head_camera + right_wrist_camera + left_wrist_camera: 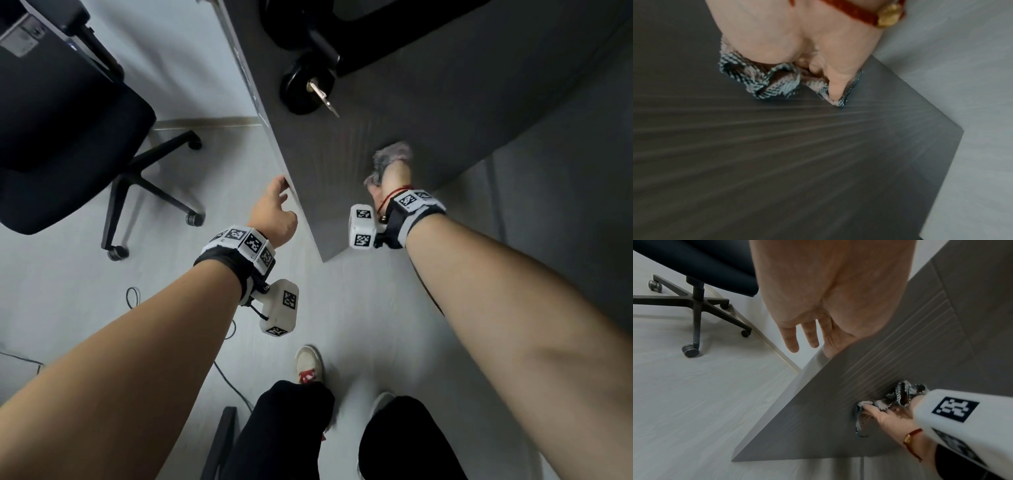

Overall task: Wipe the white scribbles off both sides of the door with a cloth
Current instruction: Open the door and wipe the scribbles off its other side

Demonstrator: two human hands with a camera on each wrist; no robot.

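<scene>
Against the lower part of the grey door (394, 113), at about 2 o'clock from the person's shoes (310, 366), the right hand (390, 181) presses a crumpled checked cloth (898, 395) flat on the panel, thumb pinning one fold. The left hand (274, 212), at 10 o'clock, rests spread on the door's free edge, fingers relaxed. A key (323, 96) sits in the lock at 12 o'clock; an office chair (68, 137) stands further left.
</scene>
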